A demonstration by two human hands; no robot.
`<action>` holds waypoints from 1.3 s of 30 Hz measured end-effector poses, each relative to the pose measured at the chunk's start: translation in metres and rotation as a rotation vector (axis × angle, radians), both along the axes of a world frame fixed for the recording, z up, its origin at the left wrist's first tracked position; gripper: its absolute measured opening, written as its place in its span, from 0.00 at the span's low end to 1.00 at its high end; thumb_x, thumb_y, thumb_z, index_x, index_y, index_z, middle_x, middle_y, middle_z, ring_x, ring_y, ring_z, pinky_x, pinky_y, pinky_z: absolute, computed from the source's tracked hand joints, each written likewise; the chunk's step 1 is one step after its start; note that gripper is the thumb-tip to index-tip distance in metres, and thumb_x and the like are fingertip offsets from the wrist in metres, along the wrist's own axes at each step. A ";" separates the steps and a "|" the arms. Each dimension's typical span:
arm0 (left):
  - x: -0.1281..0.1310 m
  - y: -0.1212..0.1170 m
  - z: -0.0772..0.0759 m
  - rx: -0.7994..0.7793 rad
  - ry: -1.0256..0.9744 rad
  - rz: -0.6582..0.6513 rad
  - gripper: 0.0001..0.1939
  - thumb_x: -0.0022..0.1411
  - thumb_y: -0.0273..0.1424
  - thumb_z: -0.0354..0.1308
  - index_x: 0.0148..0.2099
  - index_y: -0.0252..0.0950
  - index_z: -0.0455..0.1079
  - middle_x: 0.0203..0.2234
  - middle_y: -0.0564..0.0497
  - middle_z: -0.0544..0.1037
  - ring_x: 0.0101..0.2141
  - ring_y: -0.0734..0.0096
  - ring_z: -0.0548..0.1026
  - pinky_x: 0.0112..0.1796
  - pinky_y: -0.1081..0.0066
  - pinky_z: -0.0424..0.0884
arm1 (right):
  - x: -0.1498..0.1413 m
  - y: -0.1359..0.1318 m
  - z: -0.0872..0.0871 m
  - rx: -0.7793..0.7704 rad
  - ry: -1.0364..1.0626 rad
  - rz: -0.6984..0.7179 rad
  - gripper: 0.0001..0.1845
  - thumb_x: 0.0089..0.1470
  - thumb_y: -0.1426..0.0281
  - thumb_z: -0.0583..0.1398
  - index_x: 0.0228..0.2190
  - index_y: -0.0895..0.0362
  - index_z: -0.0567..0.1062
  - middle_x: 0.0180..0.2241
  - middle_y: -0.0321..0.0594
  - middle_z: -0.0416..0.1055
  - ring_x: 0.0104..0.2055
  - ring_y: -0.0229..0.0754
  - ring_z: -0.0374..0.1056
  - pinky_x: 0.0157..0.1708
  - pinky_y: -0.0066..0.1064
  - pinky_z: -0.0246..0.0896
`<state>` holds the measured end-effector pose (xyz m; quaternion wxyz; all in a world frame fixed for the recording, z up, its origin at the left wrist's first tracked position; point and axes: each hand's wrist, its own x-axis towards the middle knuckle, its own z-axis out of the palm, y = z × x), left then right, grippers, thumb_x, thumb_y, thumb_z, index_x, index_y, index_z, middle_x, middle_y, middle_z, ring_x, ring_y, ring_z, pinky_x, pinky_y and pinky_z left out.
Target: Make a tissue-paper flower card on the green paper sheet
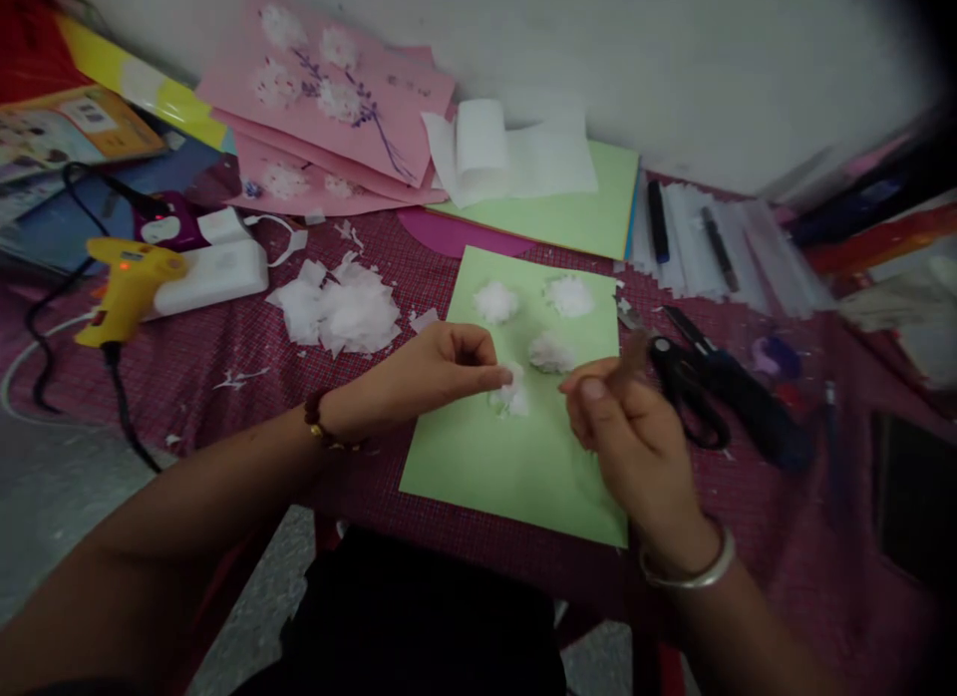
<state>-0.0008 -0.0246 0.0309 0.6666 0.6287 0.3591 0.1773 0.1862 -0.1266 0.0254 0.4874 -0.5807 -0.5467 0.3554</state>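
Observation:
My left hand (449,362) pinches a small white piece of tissue paper (514,397) between thumb and fingertips, low over a light green sheet (515,477). My right hand (624,417) is closed on a short brownish stick (633,359), blurred, over the sheet's right side; its fingertips point toward the left hand. On the green sheet sit white ruffled paper puffs: one at upper left (495,302), one at upper right (569,295), and a greyer puff (551,353) between my hands. A pile of cut white tissue squares (340,305) lies left of the sheet.
A yellow glue gun (124,282) rests by a white power strip (213,277) at left. Pink sheets with white paper flowers (336,88) lean at the back, near a tissue roll (480,138). Black-handled scissors (688,392) and a utility knife (748,397) lie right.

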 end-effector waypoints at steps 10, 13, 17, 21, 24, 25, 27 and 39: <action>0.008 -0.023 -0.009 -0.180 -0.216 0.138 0.11 0.51 0.33 0.62 0.24 0.34 0.64 0.20 0.58 0.66 0.25 0.78 0.62 0.30 0.73 0.58 | -0.024 0.003 -0.009 0.179 -0.451 -0.009 0.01 0.57 0.70 0.60 0.34 0.53 0.73 0.28 0.35 0.69 0.24 0.36 0.64 0.25 0.29 0.57; 0.007 -0.022 -0.014 -0.235 -0.252 0.138 0.11 0.50 0.32 0.63 0.24 0.34 0.64 0.19 0.58 0.65 0.24 0.78 0.61 0.31 0.72 0.58 | -0.025 0.004 -0.010 0.242 -0.535 0.005 0.04 0.56 0.74 0.58 0.32 0.53 0.71 0.31 0.37 0.72 0.28 0.39 0.68 0.28 0.31 0.59; 0.005 -0.021 -0.013 -0.252 -0.241 0.087 0.13 0.51 0.35 0.65 0.25 0.34 0.65 0.19 0.59 0.64 0.24 0.79 0.60 0.29 0.73 0.56 | -0.022 0.012 -0.010 0.220 -0.564 -0.068 0.05 0.53 0.75 0.58 0.28 0.53 0.70 0.25 0.34 0.67 0.22 0.36 0.62 0.23 0.30 0.55; 0.002 -0.018 -0.008 -0.266 -0.202 0.077 0.14 0.51 0.36 0.66 0.25 0.34 0.64 0.19 0.59 0.63 0.23 0.80 0.58 0.27 0.74 0.54 | -0.005 0.022 -0.009 0.128 -0.369 -0.192 0.04 0.52 0.73 0.59 0.26 0.54 0.69 0.22 0.32 0.63 0.20 0.35 0.58 0.20 0.29 0.51; 0.002 -0.012 -0.009 -0.227 -0.195 0.100 0.13 0.50 0.34 0.66 0.25 0.34 0.65 0.20 0.59 0.65 0.24 0.80 0.60 0.28 0.75 0.55 | 0.011 0.021 -0.006 0.027 -0.191 -0.292 0.06 0.49 0.69 0.63 0.27 0.54 0.69 0.19 0.28 0.58 0.17 0.34 0.52 0.17 0.28 0.45; 0.002 -0.011 -0.010 -0.212 -0.191 0.108 0.12 0.50 0.33 0.65 0.26 0.34 0.65 0.20 0.58 0.65 0.24 0.80 0.61 0.28 0.75 0.56 | 0.014 0.019 -0.005 -0.005 -0.141 -0.301 0.07 0.49 0.69 0.64 0.29 0.54 0.69 0.18 0.27 0.56 0.17 0.33 0.50 0.17 0.28 0.43; 0.005 -0.010 -0.012 -0.178 -0.177 0.128 0.11 0.50 0.33 0.65 0.27 0.34 0.65 0.21 0.58 0.66 0.24 0.80 0.62 0.27 0.75 0.56 | 0.014 0.015 -0.002 -0.051 -0.074 -0.251 0.06 0.51 0.68 0.63 0.31 0.54 0.71 0.18 0.27 0.54 0.17 0.33 0.48 0.17 0.27 0.41; 0.018 -0.026 -0.015 0.134 -0.113 0.188 0.10 0.53 0.32 0.62 0.27 0.34 0.65 0.21 0.57 0.67 0.24 0.79 0.62 0.26 0.76 0.58 | -0.015 0.012 -0.007 0.001 -0.377 0.033 0.06 0.54 0.72 0.56 0.25 0.55 0.68 0.22 0.32 0.61 0.22 0.34 0.56 0.23 0.29 0.50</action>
